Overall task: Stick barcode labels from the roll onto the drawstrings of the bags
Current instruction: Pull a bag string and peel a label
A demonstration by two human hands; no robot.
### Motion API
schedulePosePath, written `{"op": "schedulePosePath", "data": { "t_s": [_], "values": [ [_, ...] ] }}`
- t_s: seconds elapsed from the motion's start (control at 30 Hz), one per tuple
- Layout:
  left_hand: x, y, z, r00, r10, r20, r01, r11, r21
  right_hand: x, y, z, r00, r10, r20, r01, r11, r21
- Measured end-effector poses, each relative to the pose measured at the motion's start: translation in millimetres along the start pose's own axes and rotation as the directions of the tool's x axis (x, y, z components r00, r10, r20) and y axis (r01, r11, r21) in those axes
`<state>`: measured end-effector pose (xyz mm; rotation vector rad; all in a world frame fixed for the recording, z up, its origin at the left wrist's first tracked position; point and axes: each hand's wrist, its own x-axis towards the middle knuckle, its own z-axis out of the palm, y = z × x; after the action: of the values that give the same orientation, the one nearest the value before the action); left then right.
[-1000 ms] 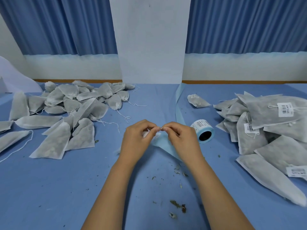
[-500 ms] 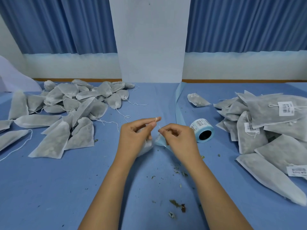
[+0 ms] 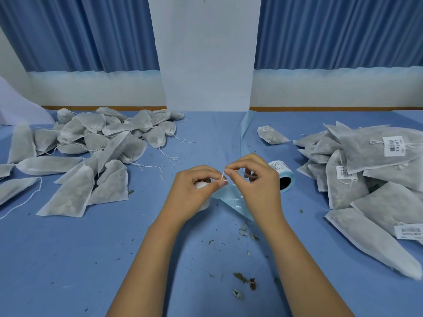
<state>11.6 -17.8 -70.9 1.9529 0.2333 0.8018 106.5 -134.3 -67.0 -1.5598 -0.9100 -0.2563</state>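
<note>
Frame centre: a white drawstring point(image 3: 223, 175) is pinched by the fingertips of the left hand point(image 3: 194, 194) and right hand point(image 3: 259, 189), held together; the label roll point(image 3: 281, 172) lies just right.

Packing workroom: bag piles point(image 3: 73, 193), label roll point(image 3: 279, 167)

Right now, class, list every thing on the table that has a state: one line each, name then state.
Left hand: pinches the string, holds a bag.
Right hand: pinches the same string.
Label roll: on its side, core facing the camera.
Backing strip: loose, under the hands.
Left pile: no labels visible.
Right pile: several labelled.
Lone bag: apart, no label visible.
</note>
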Motion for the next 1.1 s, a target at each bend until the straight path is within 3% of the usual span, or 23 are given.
{"op": "schedulePosePath", "data": {
  "t_s": [0.1,0.23,0.37,0.5,0.67,0.77,0.87,0.93,1.1],
  "values": [
    [-1.1,3.0,1.8,0.994,-0.042,-0.099,0.035,0.996,-0.079,-0.2,0.8,3.3,0.978,0.209,0.024,-0.211,0.970,0.124],
    [-1.4,5.6,3.9,0.975,-0.074,-0.212,0.049,0.992,-0.119,-4.0,-0.1,9.9,0.956,0.268,0.120,-0.280,0.955,0.102],
    [-1.0,6.8,2.7,0.970,-0.101,-0.222,0.070,0.987,-0.146,-5.4,-0.8,11.9,0.946,0.246,0.209,-0.260,0.965,0.040],
    [-1.3,6.5,2.3,0.969,-0.091,-0.229,0.073,0.994,-0.087,-4.5,-2.6,10.5,0.956,0.240,0.166,-0.256,0.963,0.084],
    [-2.0,10.0,3.3,0.972,-0.102,-0.212,0.089,0.993,-0.072,-5.0,-4.7,9.7,0.977,0.127,0.171,-0.134,0.990,0.033],
    [-0.6,13.6,3.7,0.964,-0.253,-0.083,0.217,0.927,-0.307,-3.1,-4.3,7.8,0.995,0.064,0.081,-0.063,0.998,-0.017],
    [-0.6,13.4,2.3,0.943,-0.329,0.050,0.317,0.840,-0.440,-5.4,-5.5,11.1,0.994,-0.003,0.114,0.013,0.996,-0.084],
    [-0.4,12.5,1.2,0.931,-0.366,0.018,0.330,0.817,-0.472,-7.3,-6.0,12.0,0.990,-0.006,0.142,0.016,0.997,-0.069],
    [1.4,10.0,1.2,0.907,-0.419,-0.050,0.338,0.792,-0.508,-6.7,-10.1,8.6,0.999,-0.046,0.023,0.045,0.999,0.020]
  ]
}}
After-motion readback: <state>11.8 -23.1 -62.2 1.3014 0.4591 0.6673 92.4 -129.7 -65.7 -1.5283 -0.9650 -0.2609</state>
